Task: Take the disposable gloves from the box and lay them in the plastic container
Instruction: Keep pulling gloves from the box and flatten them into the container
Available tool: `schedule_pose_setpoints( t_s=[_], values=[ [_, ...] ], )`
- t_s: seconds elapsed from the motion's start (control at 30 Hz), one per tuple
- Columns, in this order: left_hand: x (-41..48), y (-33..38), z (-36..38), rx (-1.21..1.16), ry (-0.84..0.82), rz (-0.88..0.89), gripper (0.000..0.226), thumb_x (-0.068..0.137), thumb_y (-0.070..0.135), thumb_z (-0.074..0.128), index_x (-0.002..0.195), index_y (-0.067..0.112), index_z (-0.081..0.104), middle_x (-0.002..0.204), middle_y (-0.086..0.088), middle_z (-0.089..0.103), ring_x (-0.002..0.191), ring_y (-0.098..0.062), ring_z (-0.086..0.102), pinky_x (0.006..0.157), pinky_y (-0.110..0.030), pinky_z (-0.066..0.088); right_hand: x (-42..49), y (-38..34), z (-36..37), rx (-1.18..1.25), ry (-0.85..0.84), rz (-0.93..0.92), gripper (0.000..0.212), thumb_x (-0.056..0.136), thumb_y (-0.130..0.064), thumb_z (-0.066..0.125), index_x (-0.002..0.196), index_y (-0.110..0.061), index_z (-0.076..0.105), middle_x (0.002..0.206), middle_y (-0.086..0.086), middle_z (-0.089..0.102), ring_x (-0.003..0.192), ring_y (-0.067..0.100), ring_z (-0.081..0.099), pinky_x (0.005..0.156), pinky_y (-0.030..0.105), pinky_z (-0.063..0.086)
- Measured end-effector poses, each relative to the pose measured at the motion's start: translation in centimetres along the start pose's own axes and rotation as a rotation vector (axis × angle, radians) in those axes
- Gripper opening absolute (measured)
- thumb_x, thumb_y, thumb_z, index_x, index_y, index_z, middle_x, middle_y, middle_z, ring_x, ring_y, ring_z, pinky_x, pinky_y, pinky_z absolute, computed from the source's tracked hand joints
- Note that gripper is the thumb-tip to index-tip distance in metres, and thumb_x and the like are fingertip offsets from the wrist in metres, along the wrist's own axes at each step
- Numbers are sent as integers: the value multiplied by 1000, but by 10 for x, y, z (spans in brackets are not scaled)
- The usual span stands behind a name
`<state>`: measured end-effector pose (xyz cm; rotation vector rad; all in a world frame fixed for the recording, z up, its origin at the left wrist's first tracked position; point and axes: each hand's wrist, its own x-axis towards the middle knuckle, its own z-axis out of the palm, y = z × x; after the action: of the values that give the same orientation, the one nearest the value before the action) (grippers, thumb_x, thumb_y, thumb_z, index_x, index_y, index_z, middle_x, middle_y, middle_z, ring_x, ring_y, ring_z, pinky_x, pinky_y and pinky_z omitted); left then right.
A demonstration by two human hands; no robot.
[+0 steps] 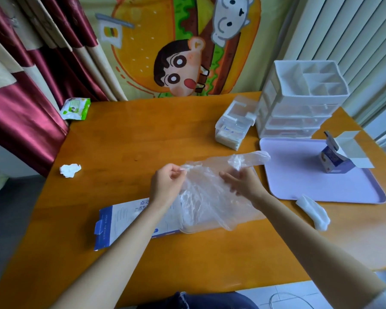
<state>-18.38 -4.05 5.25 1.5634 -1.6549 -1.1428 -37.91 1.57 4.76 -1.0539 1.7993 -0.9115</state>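
Orange wooden table (143, 134) here, with a big cartoon burger hanging (183, 45) on the wall behind it and maroon curtains (20, 90) down the left side of the frame.

Both hands are up over the middle of the table, busy with a bunch of thin, see-through disposable gloves (210, 192). The left hand (167, 181) has its fingers curled in and pinches the left edge of the plastic. The right hand (241, 181) grips a scrunched bit near the top, with one glove finger poking out toward the right. The rest of the plastic drapes down between the hands onto the table.

The flat blue-and-white glove box (125, 221) lies lower centre, partly under the left forearm and the gloves. Right beside it, under the draped plastic, there's a rounded clear rim that looks like the clear plastic container (201, 230), though honestly it's hard to make out through all the film.

Other stuff: a lilac tray (299, 186) on the right with a small blue carton (337, 161), flaps open, standing on it. There's a white drawer organiser (299, 103) behind the tray, with a stack of small clear boxes (234, 128) to its left. A folded white wipe (313, 212) lies just off the tray's near edge. A crumpled tissue (70, 170) sits at the left and a green wet-wipes pack (75, 108) is in the upper left corner of the table.
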Motion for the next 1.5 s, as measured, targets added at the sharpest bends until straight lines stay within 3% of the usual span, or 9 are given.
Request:
schedule_pose_setpoints(
  t_s=[0.23,0.37,0.5,0.6,0.77,0.93,1.1,1.27,1.5],
  values=[
    [-13,-22,29,1016,118,495,20,65,9,79,72,13,61,51,0,57,59,-23,55,61,-32,36,42,33,-1,-455,48,-38,46,89,-31,63,53,-16,39,57,3,55,57,22,56,60,41,49],
    [-5,-30,43,1268,-33,509,41,40,5,86,78,10,68,47,-2,58,59,-24,58,63,-33,31,52,37,11,-888,-28,-13,38,94,-46,49,87,-9,58,80,8,61,77,28,62,70,37,49],
    [0,-31,56,1365,-245,466,52,30,12,88,79,14,70,53,-1,62,64,-23,61,67,-29,46,59,45,17,-1099,-124,-19,50,98,-48,36,114,-6,56,104,11,63,96,27,60,84,35,46],
    [5,-38,68,1442,-408,378,35,84,10,62,119,11,54,106,-11,67,107,-30,55,95,-36,35,58,43,18,-1226,-234,32,54,100,-48,29,128,-5,47,122,11,56,115,29,52,103,41,33],
    [12,-42,80,1562,-487,315,28,98,13,44,124,14,50,124,-9,61,117,-28,50,95,-35,32,45,29,15,-1459,-176,-173,28,100,-26,43,121,-8,50,111,4,60,102,21,59,73,27,40],
    [15,-48,91,1715,-613,310,31,98,18,45,128,15,51,128,-5,59,126,-26,45,102,-34,29,38,36,20,-1051,-295,-547,23,94,-4,47,115,-8,56,113,9,55,106,28,55,69,37,46],
    [11,-46,94,1699,-577,310,39,96,22,50,133,9,48,136,-14,44,125,-30,38,103,-34,30,57,58,28,-1077,-552,-317,38,97,-18,50,135,-17,45,138,5,40,121,24,47,91,35,41],
    [13,-59,102,1421,-682,304,64,91,14,55,146,9,22,144,-18,26,131,-37,31,108,-40,30,62,67,39,-1135,-540,-348,52,92,-29,58,140,-22,37,140,6,35,122,26,46,88,36,42],
    [12,-65,103,1551,-853,180,89,89,22,59,151,13,-4,154,-24,-5,133,-53,21,107,-48,32,63,70,38,-1333,-495,-167,88,80,-37,71,144,-8,19,147,18,23,126,32,42,94,37,42]
  ],
)
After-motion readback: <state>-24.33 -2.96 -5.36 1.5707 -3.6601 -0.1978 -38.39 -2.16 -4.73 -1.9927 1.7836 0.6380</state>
